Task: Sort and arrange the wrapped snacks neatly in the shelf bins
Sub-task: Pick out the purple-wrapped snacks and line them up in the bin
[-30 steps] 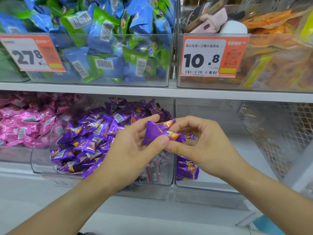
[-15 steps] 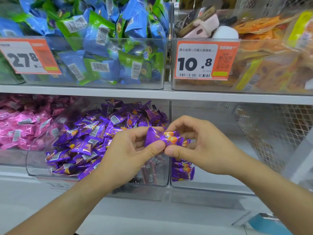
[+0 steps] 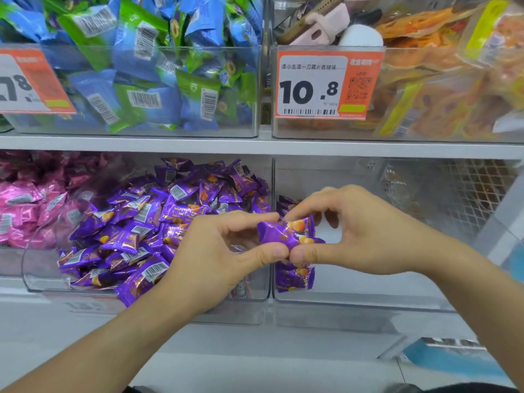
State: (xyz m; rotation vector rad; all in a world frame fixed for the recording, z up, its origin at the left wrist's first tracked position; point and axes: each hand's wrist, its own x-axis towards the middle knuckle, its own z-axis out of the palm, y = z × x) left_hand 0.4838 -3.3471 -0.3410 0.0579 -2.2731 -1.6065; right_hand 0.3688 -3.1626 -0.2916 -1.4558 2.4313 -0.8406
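**Purple snack held over the seam between two bins**

Purple foil fills the lower middle bin (image 3: 147, 282) in a loose heap, and one purple snack (image 3: 286, 232) from that kind sits between both hands, in front of the wall that divides this bin from the right bin (image 3: 368, 303). The left hand (image 3: 224, 251) pinches its left end between thumb and forefinger; the right hand (image 3: 365, 234) pinches the right end the same way. The step looks like straightening one wrapper before placing it. A few stacked snacks (image 3: 295, 277) already stand in the near left corner of the right bin, so the next move likely calls for setting this one neatly on them. The held wrapper's print is too blurred to read, and the pink snacks (image 3: 25, 211) at far left are cut off.
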